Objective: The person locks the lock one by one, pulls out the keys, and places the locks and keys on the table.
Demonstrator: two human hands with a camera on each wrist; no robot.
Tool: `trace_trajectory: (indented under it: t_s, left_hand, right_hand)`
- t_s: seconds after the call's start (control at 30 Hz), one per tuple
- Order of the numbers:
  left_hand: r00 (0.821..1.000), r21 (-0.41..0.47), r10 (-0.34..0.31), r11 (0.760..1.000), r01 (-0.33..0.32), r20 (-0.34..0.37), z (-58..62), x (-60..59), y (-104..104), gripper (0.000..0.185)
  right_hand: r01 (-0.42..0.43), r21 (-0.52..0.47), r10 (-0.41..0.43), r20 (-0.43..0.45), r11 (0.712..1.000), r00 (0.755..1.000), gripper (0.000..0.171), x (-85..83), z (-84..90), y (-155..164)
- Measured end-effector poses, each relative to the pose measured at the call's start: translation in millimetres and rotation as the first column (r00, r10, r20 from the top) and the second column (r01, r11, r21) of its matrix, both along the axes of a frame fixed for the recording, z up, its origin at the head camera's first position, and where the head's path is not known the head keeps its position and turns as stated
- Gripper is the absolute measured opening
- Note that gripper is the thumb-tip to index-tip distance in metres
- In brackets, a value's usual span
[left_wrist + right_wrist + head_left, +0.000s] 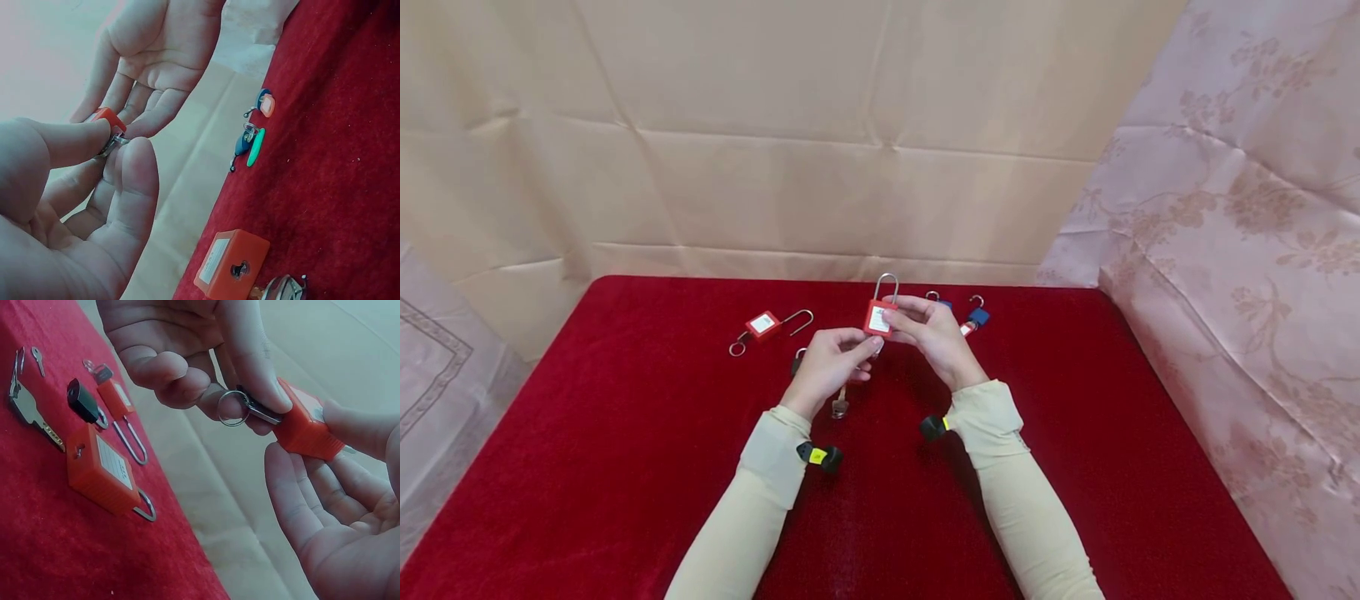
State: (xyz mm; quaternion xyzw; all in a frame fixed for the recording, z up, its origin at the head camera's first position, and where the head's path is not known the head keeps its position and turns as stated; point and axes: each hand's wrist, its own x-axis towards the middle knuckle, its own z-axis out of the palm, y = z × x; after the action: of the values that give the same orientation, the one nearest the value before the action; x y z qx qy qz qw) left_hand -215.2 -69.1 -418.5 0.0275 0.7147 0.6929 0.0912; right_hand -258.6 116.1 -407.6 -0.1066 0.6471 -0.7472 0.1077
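1. Padlock point(878, 317), the red one held up above the counter point(625, 467), is sitting between both hands: the right hand point(934, 333) is cradling its body with thumb on one face and loosely bent fingers behind it, while the left hand point(827, 363) is pinching the key point(262, 411) that is sticking out of the lock's underside.
2. Each grip is closed on its own piece; the left thumb and forefinger are tight on the key head, and a small key ring point(232, 407) is dangling from it.
3. The lock's long axis is running roughly upright in the head view, its steel shackle point(886, 285) pointing up and away from the person and looking seated, and the keyway end pointing down toward the left hand, so the key is lying in line with the body.
4. The left hand is the nearer one to the key; the right is only steadying the body.
5. The right wrist view is showing the key, ring and pinch plainly, which the head view is hiding behind the fingers; the left wrist view is showing only a corner of the red body.
6. Further out, a second red padlock point(763, 324) with an open shackle is lying on the counter to the left, a blue padlock point(977, 317) just beyond the right hand, and loose keys point(839, 407) are resting under the left hand.
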Motion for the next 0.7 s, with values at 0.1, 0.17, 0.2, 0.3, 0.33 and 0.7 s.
trace_trajectory:
  t_s: [0.1, 0.17, 0.2, 0.3, 0.33, 0.7]
  left_hand:
    - [1.0, 0.001, 0.007, 1.0, -0.007, -0.005, -0.3, 0.4, 1, 0.02]
    - [1.0, 0.009, 0.007, 1.0, -0.007, -0.01, -0.2, 1.0, 2, 0.02]
    - [1.0, 0.014, 0.005, 1.0, -0.004, -0.013, -0.4, 1.2, 2, 0.02]
    - [1.0, 0.03, -0.002, 1.0, 0.002, -0.024, -1.1, 1.6, 4, 0.022]
    - [1.0, 0.034, -0.004, 0.999, 0.005, -0.027, -0.9, 1.8, 4, 0.024]
    - [1.0, 0.007, 0.017, 1.0, -0.017, -0.007, 3.2, 0.2, 1, 0.023]
  right_hand:
    - [0.002, -0.002, -0.002, -0.008, 1.0, 1.0, 0.045, -0.2, 0.5, 0]
    - [0.004, -0.003, -0.005, -0.013, 1.0, 1.0, 0.046, 0.2, 1.2, 0]
    - [0.006, -0.006, -0.006, -0.014, 1.0, 1.0, 0.046, 0.3, 1.5, 0]
    - [0.015, -0.002, -0.015, -0.02, 1.0, 1.0, 0.046, 0.6, 1.8, 1]
    - [0.019, -0.003, -0.019, -0.02, 1.0, 1.0, 0.045, 0.5, 1.7, 1]
    - [0.117, -0.041, -0.117, -0.005, 0.992, 0.993, 0.042, 2.5, -1.2, -11]
